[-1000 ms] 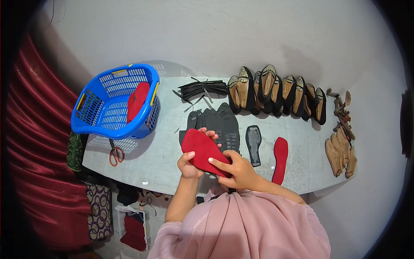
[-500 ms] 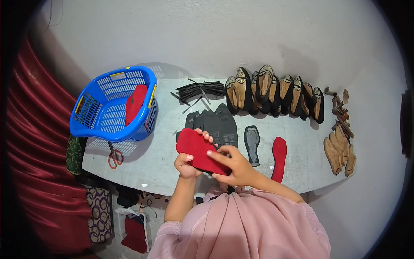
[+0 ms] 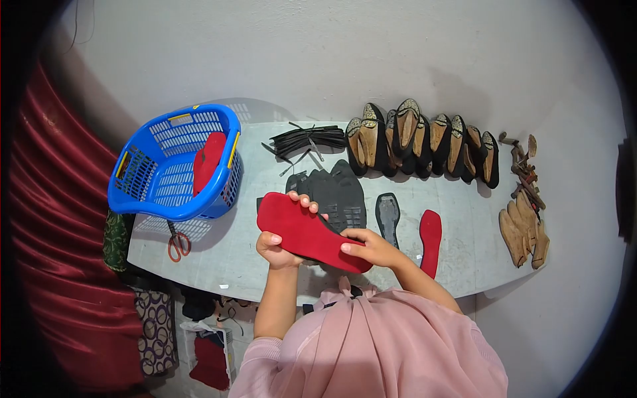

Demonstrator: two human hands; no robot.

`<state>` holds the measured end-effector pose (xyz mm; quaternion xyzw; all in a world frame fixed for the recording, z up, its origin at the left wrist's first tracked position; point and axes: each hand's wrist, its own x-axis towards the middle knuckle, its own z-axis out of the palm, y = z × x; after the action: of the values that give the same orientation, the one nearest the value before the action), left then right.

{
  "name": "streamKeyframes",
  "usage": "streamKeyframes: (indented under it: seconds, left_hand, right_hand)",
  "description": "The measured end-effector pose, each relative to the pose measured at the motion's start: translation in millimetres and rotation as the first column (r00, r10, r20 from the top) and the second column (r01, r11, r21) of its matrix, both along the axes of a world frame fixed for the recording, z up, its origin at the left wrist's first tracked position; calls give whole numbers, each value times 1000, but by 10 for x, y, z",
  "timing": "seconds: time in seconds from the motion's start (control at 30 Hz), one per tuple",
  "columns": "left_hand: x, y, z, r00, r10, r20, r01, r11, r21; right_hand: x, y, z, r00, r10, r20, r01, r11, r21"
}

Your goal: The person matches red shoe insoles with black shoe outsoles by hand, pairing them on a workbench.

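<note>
Above the front of the table I hold a red insole (image 3: 298, 229), its wide end to the left and its narrow end to the right. My left hand (image 3: 277, 251) grips the wide end, thumb on the near edge and fingertips over the far edge. At the narrow end my right hand (image 3: 373, 249) is closed, its thumb lying on the red face and its other fingers partly hidden. A dark layer shows beneath the insole. Behind it lie several black soles (image 3: 338, 189). To the right are a single dark sole (image 3: 387, 215) and another red insole (image 3: 430, 240).
A blue basket (image 3: 174, 211) with red pieces (image 3: 209, 159) stands left, beside orange-handled scissors (image 3: 179, 247). Black strips (image 3: 308, 139) and a row of black shoes (image 3: 424, 142) line the back. Wooden shoe lasts (image 3: 524, 229) and tools (image 3: 527, 176) sit at the right edge.
The insole has moved slightly left and turned flatter, showing more of its length. My right hand has slid from its middle to the narrow end. My left hand keeps its grip.
</note>
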<state>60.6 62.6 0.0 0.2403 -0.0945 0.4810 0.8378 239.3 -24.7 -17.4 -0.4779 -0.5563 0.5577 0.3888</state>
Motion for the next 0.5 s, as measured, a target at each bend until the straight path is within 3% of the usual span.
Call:
streamKeyframes:
  seconds: [0.1, 0.2, 0.3, 0.5]
  left_hand:
    - [-7, 28, 36, 1000, -6, 10, 6, 1000, 25]
    - [-37, 55, 45, 1000, 11, 3, -11, 1000, 28]
    - [-104, 99, 46, 996, 83, 20, -84, 996, 32]
    - [-160, 92, 37, 987, 159, 0, -159, 987, 14]
  right_hand:
    - [55, -3, -57, 992, 12, -127, -31, 988, -150]
    - [110, -11, -143, 998, 44, -50, -50, 990, -131]
    - [174, -60, -25, 989, -6, -148, -40, 951, -308]
    - [58, -100, 81, 912, -174, -372, -5, 901, -434]
